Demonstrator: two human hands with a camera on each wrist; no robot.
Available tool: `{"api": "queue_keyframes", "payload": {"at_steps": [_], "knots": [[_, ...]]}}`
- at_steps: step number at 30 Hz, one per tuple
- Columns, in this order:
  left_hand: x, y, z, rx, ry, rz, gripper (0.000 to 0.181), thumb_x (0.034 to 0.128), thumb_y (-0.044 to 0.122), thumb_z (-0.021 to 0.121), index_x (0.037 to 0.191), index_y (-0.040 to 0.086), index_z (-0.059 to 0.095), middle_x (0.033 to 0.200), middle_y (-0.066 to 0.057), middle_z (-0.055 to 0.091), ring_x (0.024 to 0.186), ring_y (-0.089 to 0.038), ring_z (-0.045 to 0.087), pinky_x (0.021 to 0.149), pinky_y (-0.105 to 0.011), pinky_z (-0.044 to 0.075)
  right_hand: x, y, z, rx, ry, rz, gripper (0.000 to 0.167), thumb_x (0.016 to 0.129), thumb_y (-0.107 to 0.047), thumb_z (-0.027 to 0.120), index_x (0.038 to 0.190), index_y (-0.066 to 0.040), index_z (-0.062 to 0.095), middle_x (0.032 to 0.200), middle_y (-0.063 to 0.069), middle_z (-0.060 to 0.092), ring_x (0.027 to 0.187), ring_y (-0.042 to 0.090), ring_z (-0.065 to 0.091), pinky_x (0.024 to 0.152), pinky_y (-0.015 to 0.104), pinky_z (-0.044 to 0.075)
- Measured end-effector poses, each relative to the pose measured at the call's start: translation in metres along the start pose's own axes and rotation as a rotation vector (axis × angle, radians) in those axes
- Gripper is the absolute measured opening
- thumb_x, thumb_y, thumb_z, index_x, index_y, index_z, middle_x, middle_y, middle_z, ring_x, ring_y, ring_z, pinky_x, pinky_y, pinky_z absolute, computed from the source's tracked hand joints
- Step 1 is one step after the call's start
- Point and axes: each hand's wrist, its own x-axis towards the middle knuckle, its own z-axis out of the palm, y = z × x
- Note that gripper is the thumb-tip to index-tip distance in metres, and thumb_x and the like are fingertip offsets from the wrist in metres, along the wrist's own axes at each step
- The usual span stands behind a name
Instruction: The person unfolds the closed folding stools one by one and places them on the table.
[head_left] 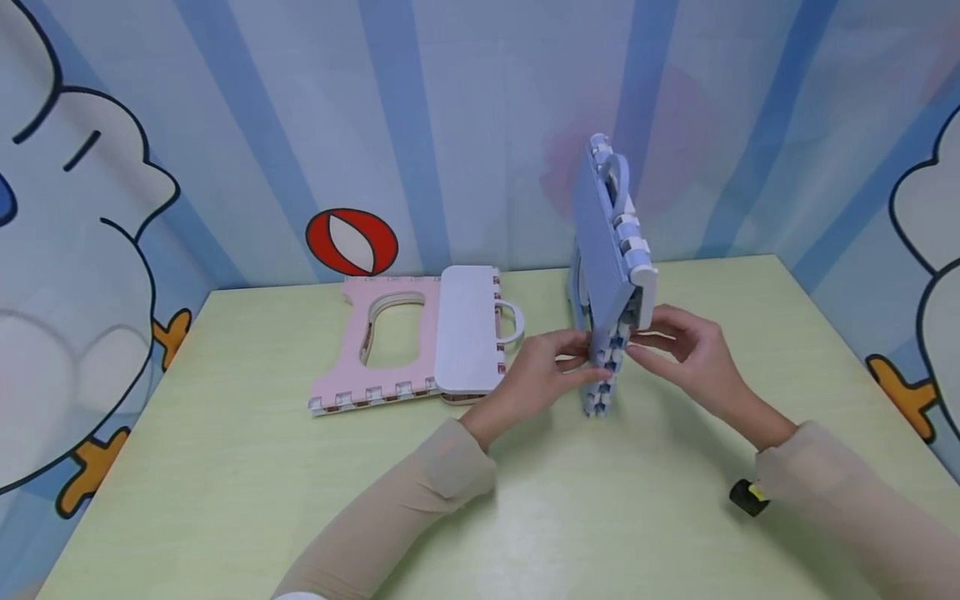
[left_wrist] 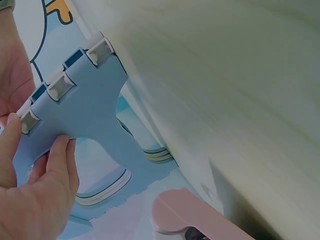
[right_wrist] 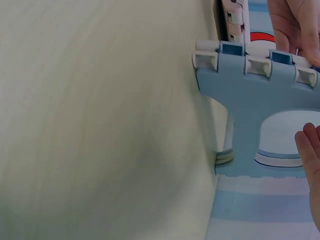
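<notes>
Table (head_left: 187,500) bears pink stool (head_left: 453,333) beside upright blue stool (head_left: 600,242); left hand (head_left: 542,367) pinches latter, right hand (head_left: 690,354) relaxed

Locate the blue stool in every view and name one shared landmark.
Head: blue stool, right of center.
Left wrist: blue stool, left side, slanting.
Right wrist: blue stool, right side, cut off by the frame.
Landmark: left hand, near center, lower left and upper right respectively.
</notes>
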Motion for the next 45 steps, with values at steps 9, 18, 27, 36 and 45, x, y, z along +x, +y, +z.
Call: {"api": "queue_keyframes", "payload": {"at_steps": [9,18,27,36,45], "knots": [[0.001,0.0,-0.001,0.047,0.02,0.054,0.04,0.0872,0.007,0.077,0.124,-0.005,0.066,0.124,-0.015,0.064,0.114,-0.017,0.064,0.093,-0.025,0.052,-0.006,0.01,0.006,0.035,-0.085,0.154,0.045,0.085,0.017,0.067,0.126,-0.001,0.066,0.118,-0.001,0.069,0.105,0.014,0.068,0.089,0.029,0.054],[0.0,-0.001,-0.001,0.048,0.012,0.044,0.041,0.0873,0.009,0.077,0.124,-0.004,0.065,0.123,-0.013,0.063,0.114,-0.015,0.062,0.094,-0.026,0.051,-0.005,0.012,0.006,-0.027,-0.108,0.209,0.038,0.087,0.013,0.068,0.122,-0.002,0.068,0.118,-0.005,0.068,0.105,0.013,0.068,0.088,0.027,0.055],[-0.001,0.0,-0.002,0.081,-0.02,0.032,0.037,0.0913,0.015,0.074,0.123,0.0,0.061,0.123,-0.01,0.063,0.117,-0.014,0.061,0.095,-0.024,0.05,-0.001,0.009,0.004,-0.127,-0.109,0.212,0.034,0.085,0.011,0.072,0.118,0.013,0.062,0.112,-0.007,0.068,0.101,0.01,0.068,0.086,0.027,0.055],[-0.001,0.0,-0.003,0.096,-0.031,0.029,0.037,0.0921,0.018,0.073,0.123,0.002,0.059,0.124,-0.009,0.063,0.118,-0.014,0.061,0.094,-0.022,0.05,-0.003,0.01,-0.001,-0.135,-0.106,0.195,0.038,0.084,0.012,0.072,0.121,0.007,0.063,0.113,-0.009,0.068,0.1,0.009,0.069,0.084,0.026,0.056],[-0.001,-0.003,-0.005,0.078,-0.033,0.045,0.036,0.0918,0.018,0.074,0.121,0.002,0.06,0.122,-0.008,0.063,0.117,-0.014,0.061,0.095,-0.027,0.051,-0.005,0.009,-0.002,-0.167,-0.085,0.178,0.039,0.082,0.015,0.072,0.119,0.017,0.058,0.109,-0.009,0.068,0.099,0.008,0.068,0.083,0.024,0.056]]}}
